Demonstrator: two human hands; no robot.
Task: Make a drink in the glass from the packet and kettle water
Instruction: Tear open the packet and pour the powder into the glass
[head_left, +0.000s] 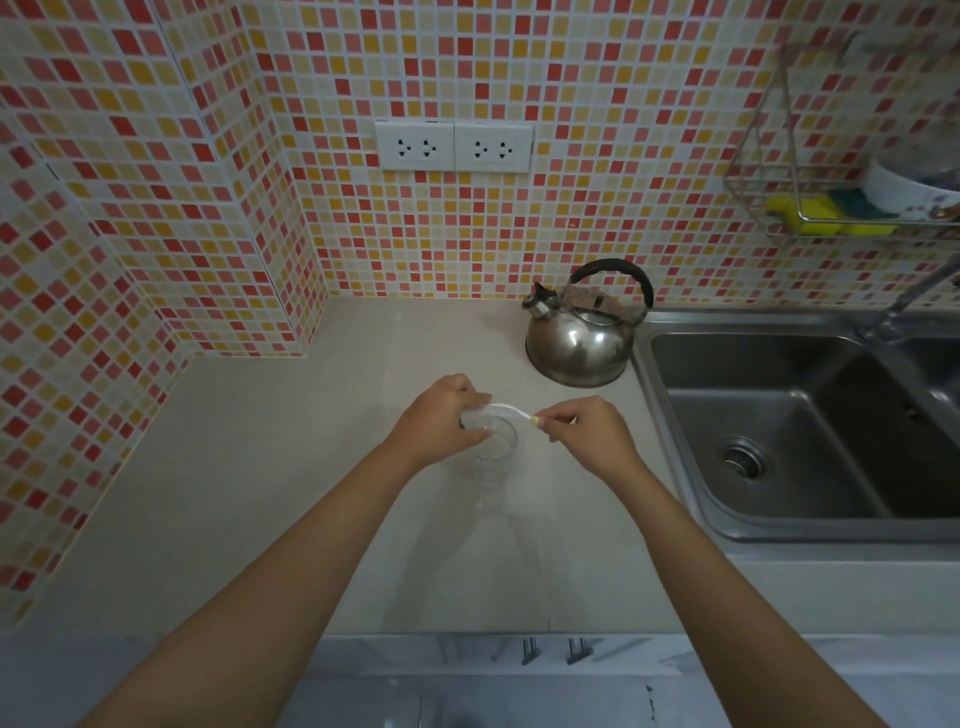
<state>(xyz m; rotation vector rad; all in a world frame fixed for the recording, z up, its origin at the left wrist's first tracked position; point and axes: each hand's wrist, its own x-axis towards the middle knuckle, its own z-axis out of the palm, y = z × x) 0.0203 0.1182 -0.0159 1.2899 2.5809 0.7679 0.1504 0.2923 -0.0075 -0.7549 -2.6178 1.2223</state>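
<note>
A slim white packet (506, 411) is pinched at opposite ends by the left hand (441, 418) and right hand (584, 428), held directly above the glass (493, 447) beneath the fingers, apparently so its contents fall in.

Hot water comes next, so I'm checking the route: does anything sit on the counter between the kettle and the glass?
No object does. Bare counter lies between the kettle and glass. Only the left hand and right hand, holding the packet, hover over the rim.
</note>
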